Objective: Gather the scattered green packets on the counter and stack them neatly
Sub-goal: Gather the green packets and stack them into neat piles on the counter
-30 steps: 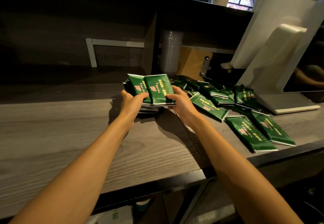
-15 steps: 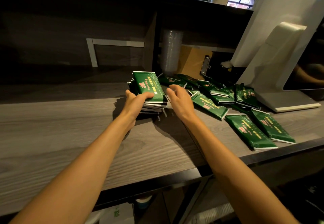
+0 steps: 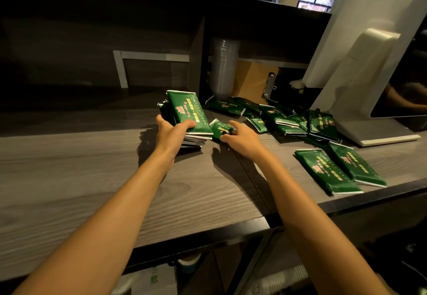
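left hand [image 3: 174, 134]: grips the stack [image 3: 188, 114] at its near end, thumb on the top packet, fingers curled round the left side
stack: green packets on the counter [image 3: 92, 167], at 12 o'clock from the wearer; lower packets splayed out under the hand, edges not flush
right hand [image 3: 243, 138]: pinches a single packet [image 3: 219, 129], thumb below, fingers over it
single packet: at 3 o'clock of the stack, just beside it; contact cannot be told
loose packets [image 3: 286, 119]: overlapping heap at 1 o'clock, up against the foot of the white stand [image 3: 369, 75]
two packets [image 3: 339, 170]: side by side at 3 o'clock, near the counter's front edge, well apart from both hands
behind the heap: plastic cups [image 3: 225, 68] and a clipboard [image 3: 253, 80], at 12 o'clock of it
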`<state>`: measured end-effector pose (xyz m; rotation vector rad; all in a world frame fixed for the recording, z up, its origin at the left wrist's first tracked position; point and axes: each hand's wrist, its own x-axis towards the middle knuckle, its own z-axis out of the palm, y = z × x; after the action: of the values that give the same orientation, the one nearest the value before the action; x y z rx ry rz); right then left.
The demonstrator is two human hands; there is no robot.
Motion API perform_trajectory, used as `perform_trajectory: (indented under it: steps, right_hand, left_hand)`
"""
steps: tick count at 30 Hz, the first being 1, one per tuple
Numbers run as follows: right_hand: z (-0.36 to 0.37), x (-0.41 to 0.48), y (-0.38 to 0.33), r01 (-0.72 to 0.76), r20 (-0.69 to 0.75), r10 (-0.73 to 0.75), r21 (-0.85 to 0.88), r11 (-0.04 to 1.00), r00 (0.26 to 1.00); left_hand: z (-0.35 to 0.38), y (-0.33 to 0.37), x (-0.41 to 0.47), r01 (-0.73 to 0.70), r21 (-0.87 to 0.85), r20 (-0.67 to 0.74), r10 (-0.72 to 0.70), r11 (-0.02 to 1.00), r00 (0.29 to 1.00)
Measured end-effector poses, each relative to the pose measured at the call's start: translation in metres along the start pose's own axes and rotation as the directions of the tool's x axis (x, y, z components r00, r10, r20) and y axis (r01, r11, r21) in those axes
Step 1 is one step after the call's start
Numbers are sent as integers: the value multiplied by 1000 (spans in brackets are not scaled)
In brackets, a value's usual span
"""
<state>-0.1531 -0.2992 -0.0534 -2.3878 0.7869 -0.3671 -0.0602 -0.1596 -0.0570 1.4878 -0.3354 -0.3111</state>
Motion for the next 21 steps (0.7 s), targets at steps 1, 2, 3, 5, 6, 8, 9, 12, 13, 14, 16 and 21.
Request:
perform_trajectory:
  steps: [1,2,3,5,6,8,9,12,13,14,16,21]
  right_hand:
    - [0,1,-1,-5,-2,5,123,992,1000]
    - [-1,2,-1,-6,-33,12,174,985,999]
    - [-2,4,2,-19,-75,30,141,990,997]
    - [-5,7,13,-100,-119,89,-86,991,989]
    - [-6,7,16,-138,-102,122,-166,976,987]
    - [-8,7,18,-180,-50,173,-208,961,984]
    - [-8,7,17,-187,-34,183,-196,963,982]
    - [-7,6,14,-173,-41,172,-42,984,984]
    - [-7,5,14,-171,-65,175,61,983,982]
    - [-6,5,13,-166,-96,184,166,972,978]
    - [-7,4,12,-117,-169,194,383,916,966]
    - [-14,-1,0,22,-110,150,867,497,983]
  left_hand:
    - [-1,0,-1,9,-9,-3,-10,1000,1000]
    - [-1,0,-1,20,-20,-5,-20,1000,1000]
    - [-2,1,-2,29,-27,-8,-29,999,1000]
    - [-3,1,-2,43,-31,-12,-43,999,999]
    - [-3,1,-2,47,-31,-16,-48,998,999]
    - [-4,0,-1,51,-27,-24,-52,998,998]
    - [-4,0,-1,48,-24,-28,-48,999,998]
    - [-6,0,-1,52,-31,-40,-53,998,998]
    - [-6,0,-1,55,-41,-42,-56,998,998]
    - [-7,0,-1,58,-50,-44,-60,997,997]
    - [-6,0,-2,62,-63,-39,-65,996,997]
    - [-4,-1,-3,57,-37,-12,-58,998,998]
